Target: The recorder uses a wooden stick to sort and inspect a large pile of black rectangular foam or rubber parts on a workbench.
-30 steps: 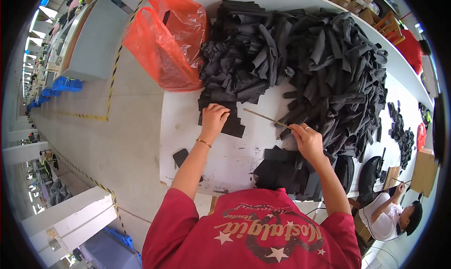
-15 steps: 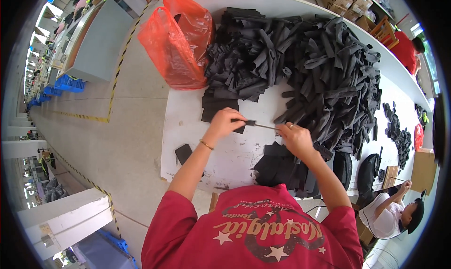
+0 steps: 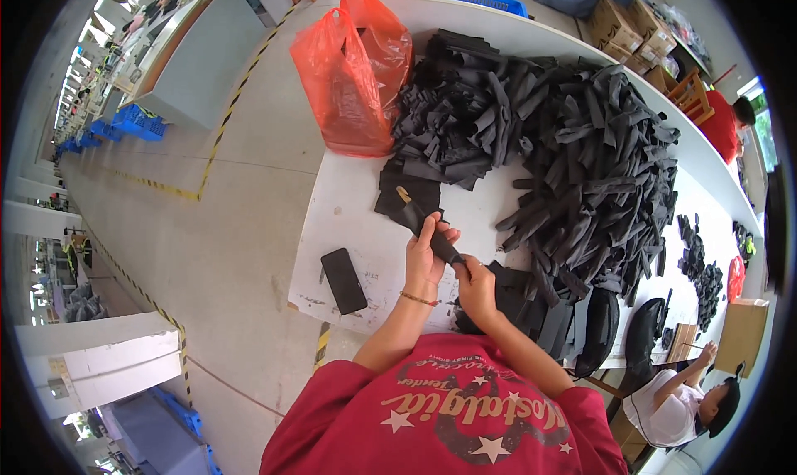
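Observation:
My left hand point(image 3: 425, 257) and my right hand point(image 3: 476, 282) are close together over the white table point(image 3: 349, 217), both gripping one black fabric strip point(image 3: 425, 224) with a thin wooden stick point(image 3: 404, 196) poking out of its far end. The strip slants up and to the left from my hands. Just beyond it lies a small flat stack of black pieces point(image 3: 407, 194). A big heap of black fabric strips point(image 3: 564, 143) covers the table behind and to the right. More black pieces point(image 3: 531, 301) lie under my right hand.
A black phone point(image 3: 343, 280) lies near the table's near left edge. A red plastic bag point(image 3: 353, 72) stands at the far left of the table. Another person in a white top point(image 3: 672, 400) sits at the lower right. Cardboard boxes point(image 3: 623, 22) lie beyond the table.
My hands have come together from about a stick's length apart. The stick, earlier bare between them, is now mostly inside the black strip that both hands hold.

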`<control>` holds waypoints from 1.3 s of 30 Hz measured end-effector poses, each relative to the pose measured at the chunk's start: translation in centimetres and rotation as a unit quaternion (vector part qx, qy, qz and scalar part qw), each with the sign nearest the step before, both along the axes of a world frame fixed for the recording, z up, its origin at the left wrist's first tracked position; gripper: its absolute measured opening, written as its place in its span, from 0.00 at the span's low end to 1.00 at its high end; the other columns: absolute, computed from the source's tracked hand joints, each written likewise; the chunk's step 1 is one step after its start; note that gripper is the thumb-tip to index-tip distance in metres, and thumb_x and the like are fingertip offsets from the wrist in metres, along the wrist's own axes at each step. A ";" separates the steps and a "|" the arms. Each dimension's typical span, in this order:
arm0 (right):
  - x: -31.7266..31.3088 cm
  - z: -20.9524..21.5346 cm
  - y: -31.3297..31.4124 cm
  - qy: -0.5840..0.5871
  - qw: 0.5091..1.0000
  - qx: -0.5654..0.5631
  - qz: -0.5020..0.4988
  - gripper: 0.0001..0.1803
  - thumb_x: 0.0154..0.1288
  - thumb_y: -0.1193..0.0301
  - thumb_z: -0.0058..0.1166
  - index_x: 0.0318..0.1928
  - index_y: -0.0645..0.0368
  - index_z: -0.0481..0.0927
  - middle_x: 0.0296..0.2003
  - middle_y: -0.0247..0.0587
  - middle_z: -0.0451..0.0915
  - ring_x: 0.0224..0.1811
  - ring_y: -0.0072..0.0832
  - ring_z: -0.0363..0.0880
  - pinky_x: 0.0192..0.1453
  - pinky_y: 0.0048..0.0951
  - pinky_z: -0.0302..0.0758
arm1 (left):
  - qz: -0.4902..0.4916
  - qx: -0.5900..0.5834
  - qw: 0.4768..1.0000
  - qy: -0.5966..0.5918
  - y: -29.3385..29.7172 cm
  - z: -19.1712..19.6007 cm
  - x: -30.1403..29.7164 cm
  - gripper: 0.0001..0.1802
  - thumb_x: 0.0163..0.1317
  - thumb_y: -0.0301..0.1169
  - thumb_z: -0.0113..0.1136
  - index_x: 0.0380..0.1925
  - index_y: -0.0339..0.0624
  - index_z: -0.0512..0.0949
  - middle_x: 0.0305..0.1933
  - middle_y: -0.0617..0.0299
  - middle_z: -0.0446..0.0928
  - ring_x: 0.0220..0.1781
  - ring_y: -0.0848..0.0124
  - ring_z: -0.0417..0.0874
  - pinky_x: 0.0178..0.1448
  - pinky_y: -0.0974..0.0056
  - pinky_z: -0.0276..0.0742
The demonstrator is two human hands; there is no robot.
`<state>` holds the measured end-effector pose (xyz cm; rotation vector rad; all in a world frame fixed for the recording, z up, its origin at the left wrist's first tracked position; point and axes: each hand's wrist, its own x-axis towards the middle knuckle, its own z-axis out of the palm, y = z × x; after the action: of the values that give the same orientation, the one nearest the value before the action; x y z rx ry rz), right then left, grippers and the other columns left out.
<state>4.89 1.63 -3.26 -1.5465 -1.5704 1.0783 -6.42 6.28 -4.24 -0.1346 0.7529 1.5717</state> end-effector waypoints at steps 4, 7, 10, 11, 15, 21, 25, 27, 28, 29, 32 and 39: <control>0.7 -0.1 -2.3 -0.038 0.999 -0.003 0.008 0.07 0.65 0.73 0.54 0.36 0.66 0.78 0.25 0.58 0.77 0.28 0.54 0.77 0.31 0.43 0.72 | 0.018 -0.054 0.996 0.074 1.1 0.8 -1.0 0.13 0.64 0.36 0.63 0.41 0.37 0.79 0.30 0.61 0.79 0.24 0.71 0.78 0.34 0.61 0.80; 2.4 0.3 -4.1 -0.061 0.997 -0.031 0.035 0.08 0.66 0.72 0.54 0.34 0.66 0.78 0.25 0.58 0.77 0.27 0.53 0.78 0.30 0.43 0.72 | 0.013 -0.079 0.992 0.094 1.7 0.4 -2.3 0.13 0.63 0.37 0.65 0.37 0.38 0.79 0.23 0.65 0.76 0.17 0.78 0.70 0.22 0.70 0.67; 5.0 0.5 -6.2 -0.021 0.995 -0.065 0.068 0.07 0.65 0.73 0.56 0.36 0.66 0.79 0.22 0.54 0.77 0.20 0.43 0.74 0.26 0.33 0.70 | -0.004 -0.049 0.994 0.102 1.4 -1.5 -3.4 0.13 0.62 0.38 0.66 0.34 0.38 0.80 0.17 0.67 0.72 0.12 0.79 0.62 0.17 0.71 0.56; 6.0 0.9 -6.6 -0.022 0.995 -0.066 0.069 0.07 0.65 0.73 0.56 0.36 0.66 0.79 0.22 0.54 0.77 0.20 0.43 0.74 0.26 0.33 0.70 | -0.003 -0.050 0.994 0.100 1.3 -1.7 -2.8 0.13 0.62 0.38 0.66 0.34 0.38 0.80 0.17 0.67 0.72 0.12 0.79 0.62 0.17 0.71 0.56; 9.3 2.8 -8.7 -0.084 0.992 -0.028 0.091 0.07 0.63 0.72 0.58 0.37 0.64 0.78 0.25 0.56 0.78 0.29 0.50 0.81 0.30 0.40 0.75 | -0.029 -0.135 0.990 0.024 0.6 -3.6 -0.5 0.14 0.62 0.38 0.66 0.32 0.38 0.80 0.12 0.70 0.65 0.08 0.80 0.55 0.15 0.73 0.48; 11.3 4.0 -11.5 -0.135 0.987 -0.030 0.080 0.07 0.63 0.71 0.60 0.33 0.62 0.79 0.22 0.50 0.78 0.22 0.39 0.80 0.25 0.33 0.74 | 0.084 -0.076 0.988 0.108 2.5 -3.1 -3.2 0.16 0.66 0.40 0.61 0.41 0.36 0.77 0.13 0.71 0.63 0.10 0.82 0.55 0.15 0.73 0.49; 8.6 5.4 -8.7 -0.080 0.997 0.004 0.018 0.13 0.62 0.72 0.62 0.45 0.60 0.78 0.18 0.43 0.76 0.17 0.26 0.75 0.23 0.28 0.70 | 0.101 -0.080 0.992 0.006 2.0 -3.8 -3.4 0.16 0.71 0.43 0.52 0.35 0.40 0.76 0.14 0.69 0.65 0.12 0.81 0.58 0.16 0.73 0.51; 6.2 5.0 -6.1 -0.039 0.999 -0.035 -0.002 0.17 0.61 0.74 0.62 0.50 0.59 0.75 0.19 0.38 0.73 0.18 0.20 0.67 0.24 0.25 0.67 | 0.106 -0.119 0.987 0.016 1.8 -2.4 -0.6 0.18 0.72 0.44 0.49 0.33 0.41 0.74 0.16 0.69 0.66 0.13 0.80 0.58 0.17 0.73 0.52; 5.1 4.2 -4.6 0.004 1.000 0.005 -0.012 0.16 0.61 0.75 0.62 0.49 0.60 0.76 0.20 0.36 0.72 0.20 0.20 0.65 0.25 0.24 0.66 | 0.081 -0.132 0.988 0.029 1.4 -1.8 0.7 0.17 0.72 0.44 0.49 0.33 0.42 0.74 0.16 0.69 0.66 0.13 0.80 0.58 0.18 0.73 0.53; 4.0 3.3 -3.1 0.049 0.998 0.045 -0.022 0.14 0.61 0.75 0.62 0.47 0.61 0.77 0.21 0.35 0.71 0.21 0.20 0.63 0.26 0.23 0.65 | 0.056 -0.143 0.987 0.044 1.0 -1.5 1.5 0.17 0.71 0.44 0.50 0.33 0.42 0.74 0.16 0.69 0.66 0.13 0.79 0.59 0.19 0.72 0.54; 3.3 3.4 0.3 0.052 0.991 0.117 -0.039 0.07 0.61 0.76 0.61 0.40 0.62 0.80 0.23 0.37 0.73 0.25 0.24 0.69 0.31 0.25 0.68 | -0.035 -0.121 0.988 0.085 -0.6 0.3 2.1 0.18 0.70 0.45 0.53 0.36 0.40 0.75 0.21 0.66 0.71 0.17 0.79 0.66 0.23 0.74 0.61; 6.9 3.9 3.2 0.023 0.993 0.113 0.014 0.05 0.57 0.77 0.62 0.35 0.64 0.83 0.25 0.40 0.74 0.26 0.29 0.72 0.31 0.29 0.68 | -0.544 0.144 0.782 0.266 -1.8 2.5 1.6 0.17 0.71 0.40 0.51 0.37 0.34 0.75 0.22 0.64 0.74 0.20 0.76 0.74 0.26 0.70 0.70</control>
<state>11.83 4.81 0.65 -1.3421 -1.6269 0.9095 -4.85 4.50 -1.71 0.8794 0.7763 0.5446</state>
